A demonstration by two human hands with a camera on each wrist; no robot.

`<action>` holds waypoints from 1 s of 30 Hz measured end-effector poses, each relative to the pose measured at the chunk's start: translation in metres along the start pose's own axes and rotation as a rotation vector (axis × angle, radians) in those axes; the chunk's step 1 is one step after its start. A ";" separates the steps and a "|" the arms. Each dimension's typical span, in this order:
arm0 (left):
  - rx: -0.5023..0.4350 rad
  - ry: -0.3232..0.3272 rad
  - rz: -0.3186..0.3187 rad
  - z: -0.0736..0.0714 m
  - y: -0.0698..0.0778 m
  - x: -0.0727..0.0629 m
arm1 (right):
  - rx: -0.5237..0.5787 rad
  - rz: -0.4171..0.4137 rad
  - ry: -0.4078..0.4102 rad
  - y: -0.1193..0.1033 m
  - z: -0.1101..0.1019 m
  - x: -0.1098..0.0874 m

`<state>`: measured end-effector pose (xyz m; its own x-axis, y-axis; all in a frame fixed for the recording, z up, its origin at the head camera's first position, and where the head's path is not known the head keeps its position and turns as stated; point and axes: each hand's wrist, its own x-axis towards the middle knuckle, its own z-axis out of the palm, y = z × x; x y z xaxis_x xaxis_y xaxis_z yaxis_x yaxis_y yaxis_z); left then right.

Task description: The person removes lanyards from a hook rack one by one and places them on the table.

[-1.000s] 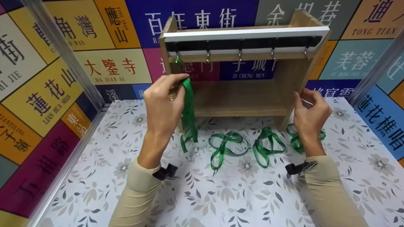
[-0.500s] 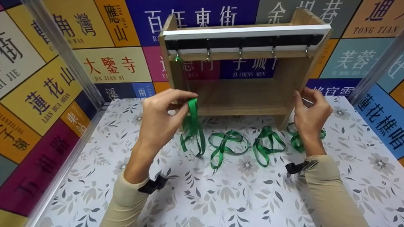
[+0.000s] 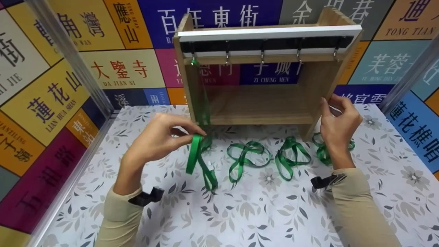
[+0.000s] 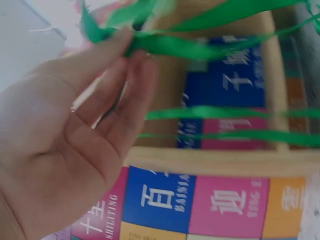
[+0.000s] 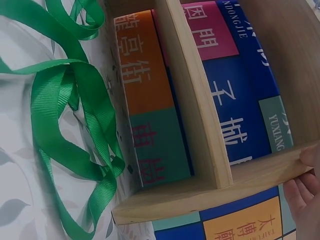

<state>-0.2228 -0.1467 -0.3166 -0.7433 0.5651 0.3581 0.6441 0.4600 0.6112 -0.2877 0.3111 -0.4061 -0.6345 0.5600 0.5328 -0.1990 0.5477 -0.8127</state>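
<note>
My left hand [image 3: 157, 137] pinches a green lanyard [image 3: 194, 154] between thumb and fingertips, in front of the wooden rack's [image 3: 260, 103] left foot. Its flat ribbon falls in loops from the fingers, low over the table. From the leftmost hook [image 3: 193, 55], green ribbon strands [image 3: 202, 96] hang down along the rack's left side. Ribbon [image 4: 175, 47] also crosses the left wrist view, running from the fingertips to the right. With thumb and fingers, my right hand [image 3: 339, 123] grips the front edge of the rack's right side panel [image 5: 240, 180].
Two coiled green lanyards [image 3: 252, 161] [image 3: 291, 161] lie before the rack; another [image 3: 322, 152] is partly hidden by the right wrist. Several metal hooks [image 3: 262, 56] line the rack's black strip. Floral cloth [image 3: 267, 212] covers the table, and a sign-patterned backdrop [image 3: 120, 68] stands behind.
My left hand has moved down and toward me from near the leftmost hook, with the lanyard pinched in it. The hanging strands now show below the hook. The right hand stays on the panel.
</note>
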 end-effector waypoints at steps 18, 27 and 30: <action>0.398 -0.304 -0.121 0.100 -0.048 0.012 | 0.013 -0.002 0.014 0.001 0.001 0.001; 0.261 -0.442 -0.028 0.116 -0.057 0.004 | 0.032 -0.027 0.015 0.003 0.002 0.000; 0.225 -0.477 -0.013 0.115 -0.056 0.003 | 0.030 -0.022 0.018 0.004 0.002 0.000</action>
<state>-0.2406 -0.0921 -0.4306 -0.6205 0.7831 -0.0421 0.6969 0.5753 0.4283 -0.2902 0.3115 -0.4096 -0.6164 0.5589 0.5547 -0.2352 0.5416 -0.8071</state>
